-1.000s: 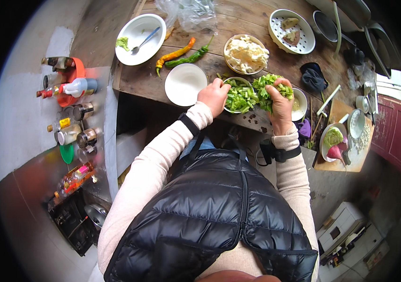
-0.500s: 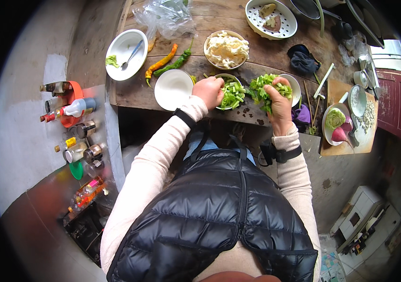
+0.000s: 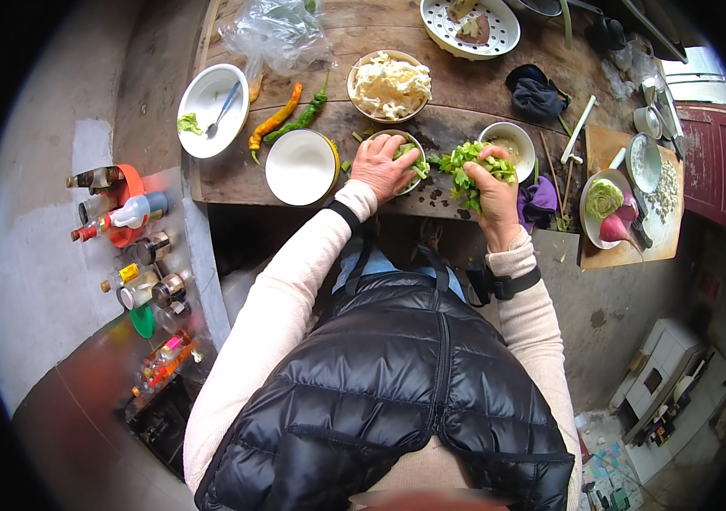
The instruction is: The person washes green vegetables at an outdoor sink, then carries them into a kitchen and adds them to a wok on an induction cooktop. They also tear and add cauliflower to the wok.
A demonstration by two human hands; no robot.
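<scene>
My left hand (image 3: 384, 167) lies over a small bowl (image 3: 405, 134) of chopped green stems, which look like celery (image 3: 418, 163). Its fingers are stretched and a little apart on the pieces, covering much of the bowl. In my closed right hand (image 3: 499, 198) is a bunch of leafy celery (image 3: 470, 167), its leaves sticking out to the left. Behind that bunch stands a small bowl (image 3: 526, 146) with something pale in it. An empty white bowl (image 3: 299, 168) is left of my left hand. Farther back sits a bowl of shredded white food (image 3: 391, 86).
A yellow-orange pepper (image 3: 276, 119) and a green pepper (image 3: 299, 117) lie beside a white bowl with a spoon (image 3: 193, 146). A plastic bag (image 3: 278, 38), a perforated dish (image 3: 499, 44) and a dark cloth (image 3: 537, 95) are farther back. The cutting board (image 3: 597, 247) at right overhangs the table edge.
My left hand has gone from closed fingers at the bowl's left side to fingers spread over the chopped stems. My right hand has lowered slightly with the celery, uncovering more of the bowl behind.
</scene>
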